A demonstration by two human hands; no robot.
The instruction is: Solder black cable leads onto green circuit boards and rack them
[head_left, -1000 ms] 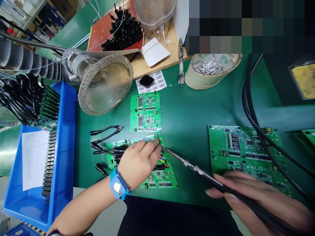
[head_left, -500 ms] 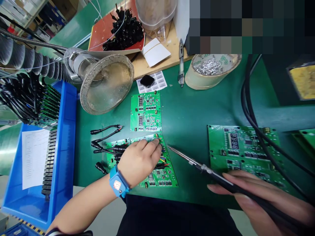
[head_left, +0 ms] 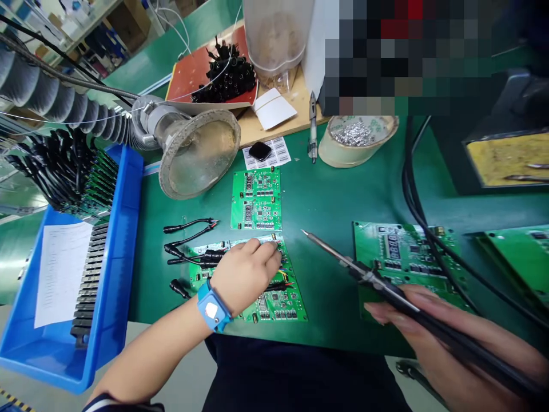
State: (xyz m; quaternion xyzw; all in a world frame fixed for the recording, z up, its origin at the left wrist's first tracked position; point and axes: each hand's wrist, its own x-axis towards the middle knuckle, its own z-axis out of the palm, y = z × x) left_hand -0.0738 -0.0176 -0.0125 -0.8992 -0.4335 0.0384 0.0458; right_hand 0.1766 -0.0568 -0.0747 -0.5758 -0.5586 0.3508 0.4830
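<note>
My left hand [head_left: 249, 272], with a blue wrist strap [head_left: 213, 309], rests on green circuit boards [head_left: 295, 306]. Its fingers are curled and pinched at the far right part of the boards, where a black cable [head_left: 210, 258] passes beneath the hand; the fingertips are partly hidden. Short coloured wires show beside them. My right hand [head_left: 424, 326] is closed around a black-handled soldering iron [head_left: 364, 274]. The iron's bare metal tip points up and left, in the air or over the mat to the right of the boards, apart from the left fingers.
Loose black cables [head_left: 175, 252] lie left of the boards. Another board [head_left: 257, 200] sits beyond them. A fume hood [head_left: 199, 154] hangs above left, beside a blue bin [head_left: 115, 274]. Iron cords [head_left: 422, 212] cross the boards at right [head_left: 364, 246]; a solder-bit roll [head_left: 360, 149] and yellow sponge [head_left: 506, 160] stand behind.
The soldering iron's tip has moved away from my left fingers, farther up and slightly right. My left hand stays at nearly the same place on the boards. The view has shifted a little.
</note>
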